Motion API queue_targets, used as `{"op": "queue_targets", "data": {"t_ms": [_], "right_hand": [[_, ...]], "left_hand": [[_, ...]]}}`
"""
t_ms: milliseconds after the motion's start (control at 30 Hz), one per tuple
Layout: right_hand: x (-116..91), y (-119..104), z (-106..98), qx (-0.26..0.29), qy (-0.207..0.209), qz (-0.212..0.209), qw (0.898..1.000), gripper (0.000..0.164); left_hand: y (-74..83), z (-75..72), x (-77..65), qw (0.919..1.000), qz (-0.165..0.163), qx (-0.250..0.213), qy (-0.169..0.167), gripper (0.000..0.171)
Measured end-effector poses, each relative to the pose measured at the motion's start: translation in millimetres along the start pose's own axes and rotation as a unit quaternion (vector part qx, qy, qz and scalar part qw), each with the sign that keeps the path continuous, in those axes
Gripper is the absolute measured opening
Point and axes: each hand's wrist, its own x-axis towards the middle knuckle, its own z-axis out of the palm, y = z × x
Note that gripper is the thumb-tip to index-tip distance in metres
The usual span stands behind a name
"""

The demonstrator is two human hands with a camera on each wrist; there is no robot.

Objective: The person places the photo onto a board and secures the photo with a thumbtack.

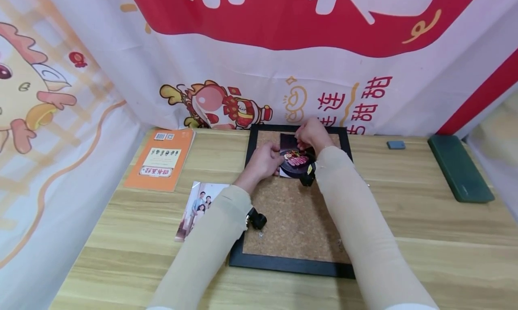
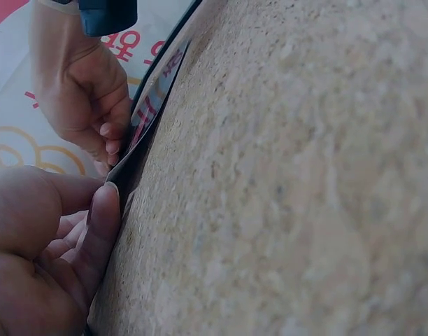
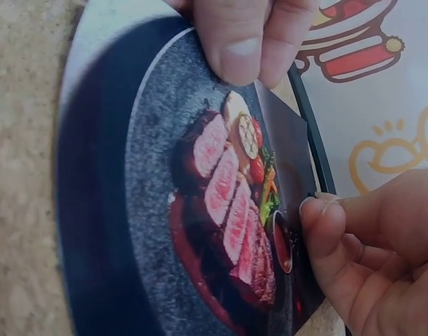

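Note:
A food photo (image 1: 297, 169) of sliced steak on a dark plate lies against the upper part of a black-framed cork board (image 1: 291, 229). My left hand (image 1: 265, 160) pinches the photo's left edge between thumb and forefinger. At the photo's upper right, my right hand (image 1: 310, 135) has thumb and forefinger together on a small clear push pin (image 3: 327, 198), mostly hidden by the fingertips. In the right wrist view the photo bows up from the cork on its near side. The left wrist view shows both hands along the photo's edge.
Left of the board lie a family photo (image 1: 198, 208), partly under my left forearm, and an orange book (image 1: 162, 160). On the right are a small blue box (image 1: 395, 145) and a dark green case (image 1: 460, 168). A printed curtain (image 1: 243, 62) hangs right behind the board.

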Motion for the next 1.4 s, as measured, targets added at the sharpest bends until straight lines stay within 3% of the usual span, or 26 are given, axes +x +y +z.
{"op": "queue_targets", "data": {"t_ms": [300,633,833,1100,1233,1400], "right_hand": [[-1.0,-12.0,-2.8,-0.046,-0.021,0.034,0.998,0.023],[-2.0,-9.2,-2.7,-0.049,-0.011,0.041,0.998,0.017],[1.4,-2.4,0.9,-0.028,0.014,0.006,0.999,0.011],[-3.4,16.8,-0.1,0.034,0.013,-0.019,0.999,0.012],[-11.5,19.5,-5.5,0.025,0.017,-0.044,0.999,0.017],[-23.7,20.3,-14.6,-0.016,0.033,-0.077,0.996,0.02]], "left_hand": [[-1.5,-0.1,1.3,1.0,0.002,-0.008,-0.001,0.035],[0.4,1.5,1.8,0.9999,-0.004,-0.007,-0.007,0.036],[0.7,-0.6,3.4,0.9998,-0.006,-0.018,-0.002,0.034],[-1.2,1.0,4.5,0.9992,-0.016,-0.036,-0.01,0.032],[0.2,0.6,5.9,0.999,-0.015,-0.041,-0.01,0.033],[2.0,-1.9,7.1,0.9997,-0.021,-0.009,0.004,0.032]]}}
